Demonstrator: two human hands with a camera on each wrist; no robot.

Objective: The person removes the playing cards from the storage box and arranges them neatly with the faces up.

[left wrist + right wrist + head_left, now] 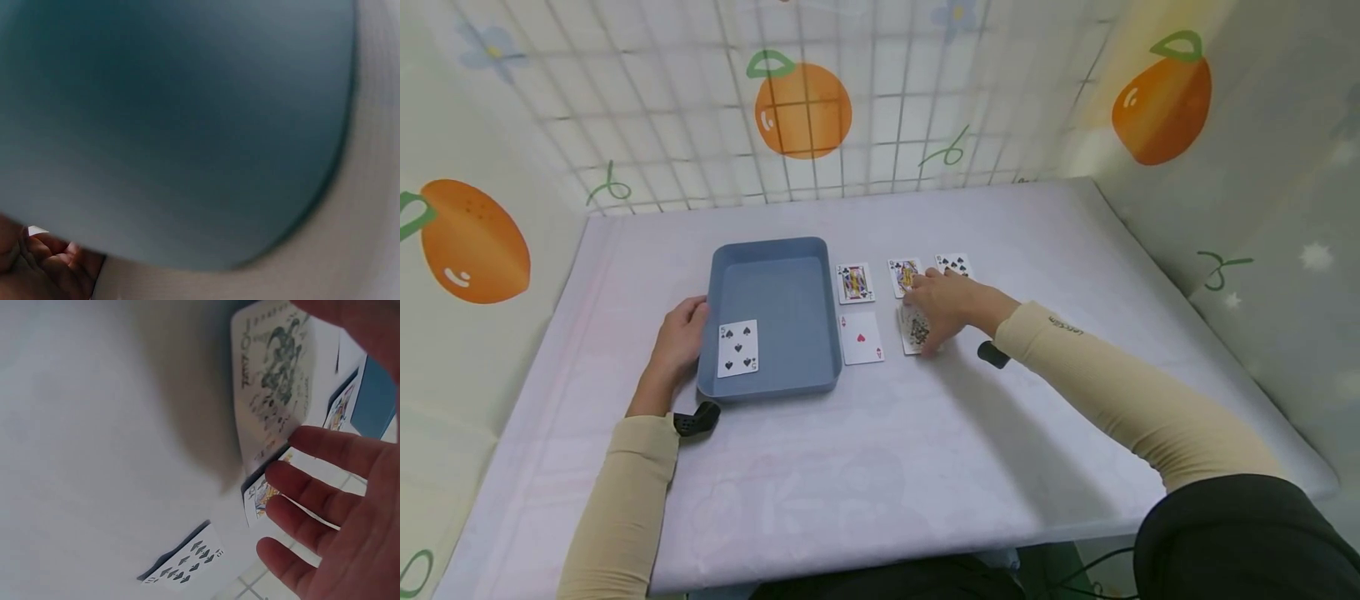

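My left hand (pixel 681 337) rests beside the left wall of a blue tray (pixel 782 283), touching its side; in the left wrist view its fingers (pixel 59 269) are loosely bent, partly behind the tray. Inside the tray lies a five of spades (pixel 738 348), face up. My right hand (pixel 947 307) pinches a joker card (pixel 275 375) between thumb and index finger, its other fingers spread. Around that hand lie an ace of hearts (pixel 861 338), a jack (pixel 854 284), a queen (pixel 902 275) and a ten of spades (pixel 953 264), the ten partly covered by the hand.
A white cloth covers the table (pixel 820 483). Behind it stands a wire grid (pixel 895 100) under a sheer curtain printed with oranges. Curtains hang on both sides too. Black wrist cameras (pixel 697 418) sit on both wrists.
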